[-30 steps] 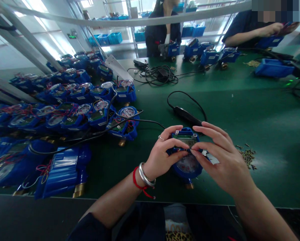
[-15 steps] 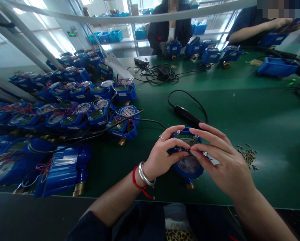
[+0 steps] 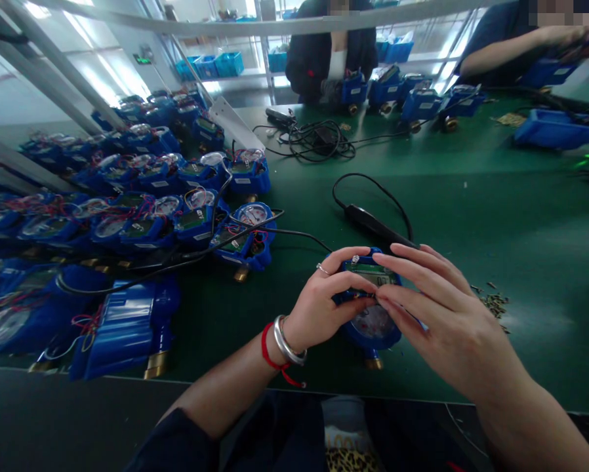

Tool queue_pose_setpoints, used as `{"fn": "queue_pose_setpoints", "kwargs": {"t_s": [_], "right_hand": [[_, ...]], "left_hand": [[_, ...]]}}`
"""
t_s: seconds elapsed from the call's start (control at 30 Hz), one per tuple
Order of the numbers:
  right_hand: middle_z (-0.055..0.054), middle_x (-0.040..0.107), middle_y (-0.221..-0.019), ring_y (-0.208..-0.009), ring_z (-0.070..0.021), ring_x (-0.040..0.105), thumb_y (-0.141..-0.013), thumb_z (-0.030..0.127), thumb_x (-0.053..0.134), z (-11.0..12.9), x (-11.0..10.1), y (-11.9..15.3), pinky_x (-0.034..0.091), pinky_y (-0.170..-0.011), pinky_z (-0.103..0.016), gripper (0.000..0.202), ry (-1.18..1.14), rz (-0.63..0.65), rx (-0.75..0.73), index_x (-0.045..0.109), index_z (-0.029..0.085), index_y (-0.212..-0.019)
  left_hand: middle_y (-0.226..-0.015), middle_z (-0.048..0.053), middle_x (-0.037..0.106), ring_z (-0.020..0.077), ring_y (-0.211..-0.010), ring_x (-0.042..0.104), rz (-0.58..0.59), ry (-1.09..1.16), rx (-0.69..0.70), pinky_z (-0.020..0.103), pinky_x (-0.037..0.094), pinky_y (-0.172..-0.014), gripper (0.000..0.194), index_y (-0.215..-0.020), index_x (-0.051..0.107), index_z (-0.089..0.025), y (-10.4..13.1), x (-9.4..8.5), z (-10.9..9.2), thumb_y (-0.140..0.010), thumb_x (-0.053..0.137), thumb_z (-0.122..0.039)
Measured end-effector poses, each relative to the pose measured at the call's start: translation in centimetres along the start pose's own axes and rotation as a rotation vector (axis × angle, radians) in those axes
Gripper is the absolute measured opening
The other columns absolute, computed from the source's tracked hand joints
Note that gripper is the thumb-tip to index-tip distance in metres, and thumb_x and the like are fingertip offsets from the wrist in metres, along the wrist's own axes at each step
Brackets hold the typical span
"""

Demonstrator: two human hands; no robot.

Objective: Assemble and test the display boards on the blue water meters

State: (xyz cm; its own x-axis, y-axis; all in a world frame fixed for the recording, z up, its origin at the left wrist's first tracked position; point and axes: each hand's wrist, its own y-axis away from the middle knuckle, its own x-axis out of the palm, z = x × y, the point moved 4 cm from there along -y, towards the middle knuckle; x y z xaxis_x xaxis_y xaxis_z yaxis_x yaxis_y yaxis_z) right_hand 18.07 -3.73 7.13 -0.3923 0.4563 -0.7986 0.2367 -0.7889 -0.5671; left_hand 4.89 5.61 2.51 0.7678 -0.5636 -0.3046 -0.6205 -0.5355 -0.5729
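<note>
Just over the blue meter [image 3: 373, 325] on the green desk [image 3: 476, 226], my left grip [image 3: 319, 311] and right grip [image 3: 449, 328] pinch narrow, tips meeting; what's between them, I can't tell!

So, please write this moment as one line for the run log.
left hand: pinching small item, unclear | right hand: fingertips at same spot | blue meter: under both hands | small metal pieces: piled right

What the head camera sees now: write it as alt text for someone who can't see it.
A person's left hand and right hand pinch something thin over a blue water meter with a digital display and brass fitting. Small screw-like pieces lie on the green table to the right; wired meters crowd the left.
</note>
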Motion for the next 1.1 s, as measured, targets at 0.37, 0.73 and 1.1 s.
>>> {"fn": "queue_pose_setpoints", "kwargs": {"t_s": [0.37, 0.73, 1.1], "right_hand": [[-0.006, 0.035, -0.156, -0.143, -0.0270, 0.033, -0.089, 0.044, 0.063, -3.5, 2.3, 2.7, 0.033, -0.116, -0.051, 0.075, -0.394, 0.111, 0.447, 0.027, 0.030, -0.153], [-0.009, 0.046, -0.149, -0.132, -0.0284, 0.051, -0.088, 0.040, 0.066, -5.0, 4.0, 4.0, 0.046, -0.106, -0.049, 0.070, -0.686, 0.152, 0.585, 0.034, 0.031, -0.150], [-0.009, 0.058, -0.138, -0.125, -0.0261, 0.058, -0.081, 0.033, 0.074, -4.6, 4.4, 3.8, 0.045, -0.108, -0.048, 0.063, -0.904, -0.021, 0.719, 0.051, 0.026, -0.139]], "left_hand": [[-0.135, 0.012, 0.055, 0.0236, -0.123, 0.056, -0.064, 0.001, -0.036, 0.042, 0.049, -0.101, 0.012, -0.093, 0.067, -0.018, 0.0, -0.2, -0.4, -0.082, 0.072, -0.018], [-0.144, 0.011, 0.047, 0.0271, -0.132, 0.048, -0.010, -0.039, -0.048, 0.047, 0.045, -0.106, 0.033, -0.115, 0.059, -0.023, 0.4, -0.2, -0.3, -0.084, 0.070, -0.019], [-0.152, 0.014, 0.034, 0.0295, -0.135, 0.047, 0.011, -0.032, 0.039, 0.052, 0.046, -0.108, 0.051, -0.131, 0.047, -0.026, 0.3, 0.3, 0.3, -0.085, 0.067, -0.016]]}}
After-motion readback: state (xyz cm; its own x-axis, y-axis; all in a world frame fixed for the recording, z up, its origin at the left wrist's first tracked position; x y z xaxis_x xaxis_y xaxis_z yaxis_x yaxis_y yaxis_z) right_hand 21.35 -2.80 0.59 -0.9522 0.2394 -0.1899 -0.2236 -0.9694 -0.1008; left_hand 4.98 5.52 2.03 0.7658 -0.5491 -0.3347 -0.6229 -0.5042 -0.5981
